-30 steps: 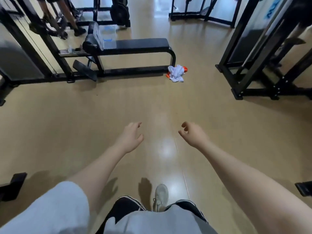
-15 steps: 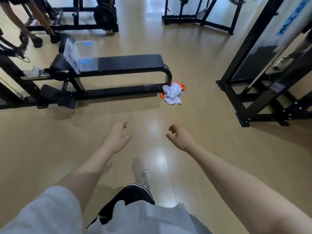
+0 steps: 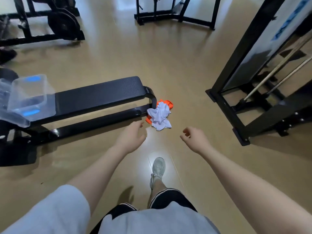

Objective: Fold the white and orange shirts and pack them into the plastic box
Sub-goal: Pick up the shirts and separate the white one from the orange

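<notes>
Both hands were out in front of the body and held nothing: the left hand (image 3: 130, 137) had its fingers loosely extended toward the clothes, and the right hand (image 3: 194, 138) hung with its fingers lightly curled around empty air, the two hands apart from each other with bare floor (image 3: 177, 65) showing between them. That posture read as a reach in preparation, arms raised so the pile could be gathered on arrival. The white shirt (image 3: 159, 116) lay crumpled on the floor just beyond the hands, on top of the orange shirt (image 3: 166, 103), which showed only as a rim at the far edge and a strip at the left. Both were unfolded, so the task appeared to be at its very start. The heap sat against the right end of a black bench (image 3: 101, 93), touching or nearly touching its curved leg, and that leg would likely crowd the left hand during the pickup. The clear plastic box (image 3: 28, 93), with blue patches on it, rested tilted at the far left end of the bench, well apart from the shirts; its lid seemed to lie beneath or beside it, though the clear plastic made that hard to settle. The padded bench top between box and shirts would probably serve as a folding surface. To the right stood a black machine frame (image 3: 236, 65), near enough to limit room on that side. One grey shoe (image 3: 158, 167) was planted on the floor between the arms, short of the pile, and further black equipment stood along the far edge of the room.
</notes>
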Action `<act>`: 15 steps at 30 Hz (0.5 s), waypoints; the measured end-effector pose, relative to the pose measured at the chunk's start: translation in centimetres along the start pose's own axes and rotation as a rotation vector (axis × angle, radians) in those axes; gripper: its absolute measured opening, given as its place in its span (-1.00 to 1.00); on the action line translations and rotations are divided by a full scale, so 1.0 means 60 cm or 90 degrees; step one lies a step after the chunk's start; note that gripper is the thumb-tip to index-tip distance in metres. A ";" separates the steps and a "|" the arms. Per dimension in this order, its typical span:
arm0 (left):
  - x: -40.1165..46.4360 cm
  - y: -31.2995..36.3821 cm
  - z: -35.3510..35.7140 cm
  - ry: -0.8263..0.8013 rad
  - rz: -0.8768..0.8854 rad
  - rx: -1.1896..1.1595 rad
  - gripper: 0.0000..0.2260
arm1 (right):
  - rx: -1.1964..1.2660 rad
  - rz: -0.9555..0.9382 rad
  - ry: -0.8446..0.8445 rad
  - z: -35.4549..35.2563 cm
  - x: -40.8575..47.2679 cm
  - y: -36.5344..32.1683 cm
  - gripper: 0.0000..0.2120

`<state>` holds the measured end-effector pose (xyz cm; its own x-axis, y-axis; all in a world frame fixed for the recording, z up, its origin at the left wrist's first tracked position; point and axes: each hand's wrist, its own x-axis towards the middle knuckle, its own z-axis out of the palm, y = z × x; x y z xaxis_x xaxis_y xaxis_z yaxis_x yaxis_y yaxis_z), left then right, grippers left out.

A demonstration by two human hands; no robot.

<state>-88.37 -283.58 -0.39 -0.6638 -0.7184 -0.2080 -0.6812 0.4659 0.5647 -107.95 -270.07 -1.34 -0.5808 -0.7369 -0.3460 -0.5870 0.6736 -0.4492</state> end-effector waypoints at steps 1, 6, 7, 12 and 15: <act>0.047 0.005 -0.005 -0.004 -0.004 -0.004 -0.52 | -0.003 -0.001 -0.006 -0.016 0.048 -0.005 -0.69; 0.260 0.022 -0.042 -0.063 -0.039 -0.001 -0.52 | -0.006 -0.001 -0.032 -0.092 0.263 -0.041 -0.70; 0.299 0.024 -0.051 -0.066 -0.041 -0.005 -0.52 | -0.004 -0.003 -0.042 -0.102 0.300 -0.051 -0.70; 0.483 0.035 -0.068 -0.091 -0.027 -0.055 -0.64 | 0.000 0.013 -0.088 -0.123 0.468 -0.080 -0.73; 0.600 0.026 -0.055 -0.129 -0.017 -0.038 -0.70 | 0.004 0.037 -0.103 -0.116 0.569 -0.075 -0.73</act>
<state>-112.30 -310.43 -4.38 -0.6989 -0.6083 -0.3762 -0.6833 0.4124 0.6026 -129.07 -297.82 -5.38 -0.5149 -0.6969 -0.4992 -0.5512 0.7152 -0.4298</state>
